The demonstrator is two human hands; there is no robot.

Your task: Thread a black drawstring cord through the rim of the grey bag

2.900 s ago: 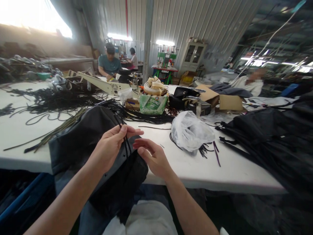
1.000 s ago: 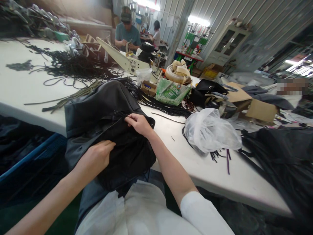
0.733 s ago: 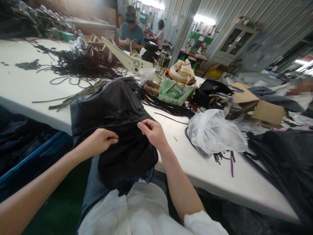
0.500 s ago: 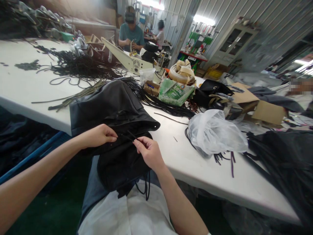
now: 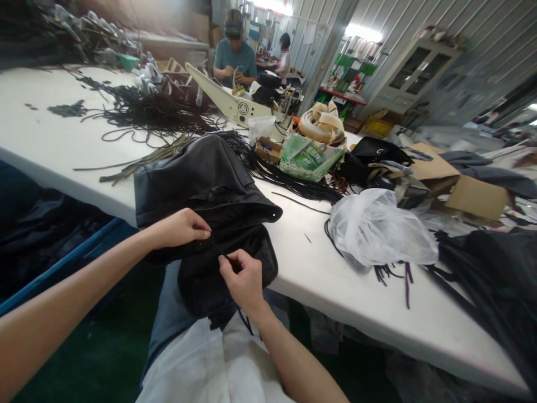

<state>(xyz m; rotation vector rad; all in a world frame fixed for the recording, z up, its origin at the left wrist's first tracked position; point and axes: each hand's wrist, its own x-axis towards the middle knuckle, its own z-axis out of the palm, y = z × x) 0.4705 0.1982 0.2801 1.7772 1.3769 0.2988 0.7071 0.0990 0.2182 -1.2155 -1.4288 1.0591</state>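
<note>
Right grip (image 5: 243, 280) clenched on thin black cord (image 5: 218, 253) just off the tabletop (image 5: 319, 268) edge; cord's long axis ran toward 10 o'clock to left grip (image 5: 182, 226), pinched on black garment (image 5: 210, 179) hem. Garment draped over edge at 12 o'clock; plastic bag (image 5: 377, 235) lay at 2 o'clock

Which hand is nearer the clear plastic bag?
Right. The right hand, pinching a cord, is left of and below the plastic bag; the left hand is farther left, gripping the black bag.
</note>
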